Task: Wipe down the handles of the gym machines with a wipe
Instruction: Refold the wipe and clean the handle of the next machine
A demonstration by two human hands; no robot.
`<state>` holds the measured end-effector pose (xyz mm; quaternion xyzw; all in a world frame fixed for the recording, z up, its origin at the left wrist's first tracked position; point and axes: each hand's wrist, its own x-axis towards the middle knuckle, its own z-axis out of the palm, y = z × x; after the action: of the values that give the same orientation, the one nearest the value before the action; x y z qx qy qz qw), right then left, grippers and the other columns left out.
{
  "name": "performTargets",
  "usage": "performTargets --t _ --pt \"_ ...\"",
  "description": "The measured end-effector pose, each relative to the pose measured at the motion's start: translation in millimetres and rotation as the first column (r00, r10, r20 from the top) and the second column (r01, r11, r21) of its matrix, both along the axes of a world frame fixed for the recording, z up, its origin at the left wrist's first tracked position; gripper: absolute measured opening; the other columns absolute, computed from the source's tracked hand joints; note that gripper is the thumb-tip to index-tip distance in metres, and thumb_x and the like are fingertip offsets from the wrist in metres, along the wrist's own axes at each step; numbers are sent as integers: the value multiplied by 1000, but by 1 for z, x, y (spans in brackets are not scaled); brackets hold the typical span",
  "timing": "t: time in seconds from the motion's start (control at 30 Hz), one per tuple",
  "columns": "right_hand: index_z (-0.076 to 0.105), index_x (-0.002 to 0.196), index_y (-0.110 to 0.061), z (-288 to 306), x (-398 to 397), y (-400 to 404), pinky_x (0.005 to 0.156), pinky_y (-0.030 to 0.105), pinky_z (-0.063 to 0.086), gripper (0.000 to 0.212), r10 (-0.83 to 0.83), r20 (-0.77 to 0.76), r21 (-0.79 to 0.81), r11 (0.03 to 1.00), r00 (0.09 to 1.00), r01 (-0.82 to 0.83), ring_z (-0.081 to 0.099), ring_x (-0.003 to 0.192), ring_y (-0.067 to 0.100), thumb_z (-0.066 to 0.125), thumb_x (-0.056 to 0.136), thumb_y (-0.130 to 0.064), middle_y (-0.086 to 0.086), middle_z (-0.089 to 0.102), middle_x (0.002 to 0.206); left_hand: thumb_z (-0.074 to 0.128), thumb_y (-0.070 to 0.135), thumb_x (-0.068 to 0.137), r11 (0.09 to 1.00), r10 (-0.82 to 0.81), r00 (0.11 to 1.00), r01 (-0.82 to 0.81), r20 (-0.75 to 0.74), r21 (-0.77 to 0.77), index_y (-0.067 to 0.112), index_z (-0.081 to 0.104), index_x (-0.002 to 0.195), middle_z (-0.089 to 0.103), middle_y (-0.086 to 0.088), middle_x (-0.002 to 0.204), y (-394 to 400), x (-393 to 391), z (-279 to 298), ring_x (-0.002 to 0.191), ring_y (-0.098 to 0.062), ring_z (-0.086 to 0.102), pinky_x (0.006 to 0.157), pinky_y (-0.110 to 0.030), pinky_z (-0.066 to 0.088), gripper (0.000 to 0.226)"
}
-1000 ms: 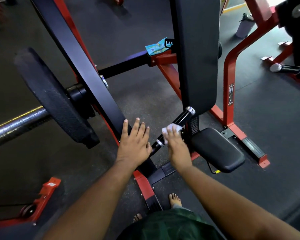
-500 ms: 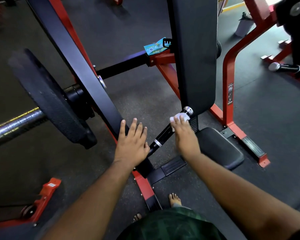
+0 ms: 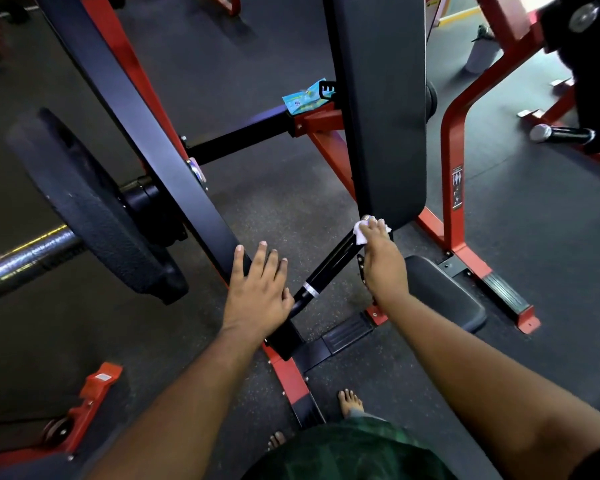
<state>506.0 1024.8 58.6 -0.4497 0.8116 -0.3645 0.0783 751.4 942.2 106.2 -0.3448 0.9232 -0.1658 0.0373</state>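
Observation:
A black machine handle (image 3: pixel 329 268) with a silver ring slants up to the right, just below the tall black back pad (image 3: pixel 381 109). My right hand (image 3: pixel 381 261) holds a white wipe (image 3: pixel 361 233) wrapped over the handle's top end, so the silver end cap is mostly covered. My left hand (image 3: pixel 257 292) lies flat with straight fingers on the black lever arm (image 3: pixel 160 161), beside the handle's lower end. A second black handle (image 3: pixel 561 134) with a silver cap sticks out at the right edge.
A black weight plate (image 3: pixel 94 209) on a steel bar (image 3: pixel 25 261) hangs to the left. A black seat pad (image 3: pixel 444 292) sits right of my right hand. Red frame tubes (image 3: pixel 454 150) stand behind. A teal wipe packet (image 3: pixel 305 98) rests on the crossbar. My bare feet are below.
My right hand has slid the wipe up the handle from near the silver ring to the top end. My left hand has stayed on the lever arm.

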Motion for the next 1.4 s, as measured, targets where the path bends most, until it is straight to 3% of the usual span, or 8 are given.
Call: performTargets --t 0.33,0.43,0.57,0.73,0.93,1.03,1.17,1.4 --pt "56 143 -15 -43 103 44 119 38 37 49 424 65 -37 906 903 -423 26 152 14 50 97 3 -3 37 159 45 46 96 1000 5 1000 -5 -11 5 16 52 150 49 -9 156 1 -1 -2 154 -33 26 123 -64 3 62" --pt "58 140 -14 -12 59 33 122 34 32 56 348 -8 -133 929 938 -346 39 146 18 52 92 12 1 47 153 41 46 97 1000 7 1000 -7 -11 -12 17 51 151 48 -9 156 0 -1 -1 154 -32 26 123 -65 4 62" --pt "58 135 -20 32 -17 -18 119 72 5 51 208 -451 328 943 868 -56 30 151 27 47 92 5 0 56 145 40 46 97 1000 -3 1000 3 -11 -17 16 52 151 49 -9 155 1 0 -1 153 -33 27 124 -64 3 62" --pt "43 150 -13 31 22 -27 125 60 5 56 535 -534 604 783 655 -148 24 154 26 45 94 -7 12 47 154 46 45 95 1000 -5 1000 5 -28 -10 15 54 148 52 -10 153 1 0 -1 152 -33 29 123 -64 5 62" --pt "54 145 -9 -33 79 21 122 50 26 64 644 -303 242 765 702 -597 39 146 28 55 84 13 12 52 151 46 45 95 1000 -7 1000 7 -30 -11 16 55 148 51 -10 153 0 1 -3 152 -34 30 123 -65 5 61" --pt "56 144 -20 -14 47 23 123 40 30 66 431 -110 2 901 896 -434 40 146 21 59 88 14 4 51 152 44 45 96 1000 -1 1000 1 -21 -22 16 54 149 50 -9 154 0 0 -3 152 -33 30 123 -65 4 61" --pt "56 140 -12 5 -11 -11 125 44 16 59 216 -272 144 973 938 -182 27 150 24 45 87 12 8 49 153 47 45 95 1000 -8 999 8 -31 -18 15 56 147 52 -10 152 0 0 -4 151 -34 31 123 -65 5 60" --pt "51 146 -12 -43 69 22 126 38 18 68 489 -262 120 872 832 -475 28 152 23 58 84 16 7 43 158 46 45 96 1000 -2 1000 2 -28 -14 16 54 148 50 -10 154 0 0 -5 152 -34 28 123 -65 5 61"
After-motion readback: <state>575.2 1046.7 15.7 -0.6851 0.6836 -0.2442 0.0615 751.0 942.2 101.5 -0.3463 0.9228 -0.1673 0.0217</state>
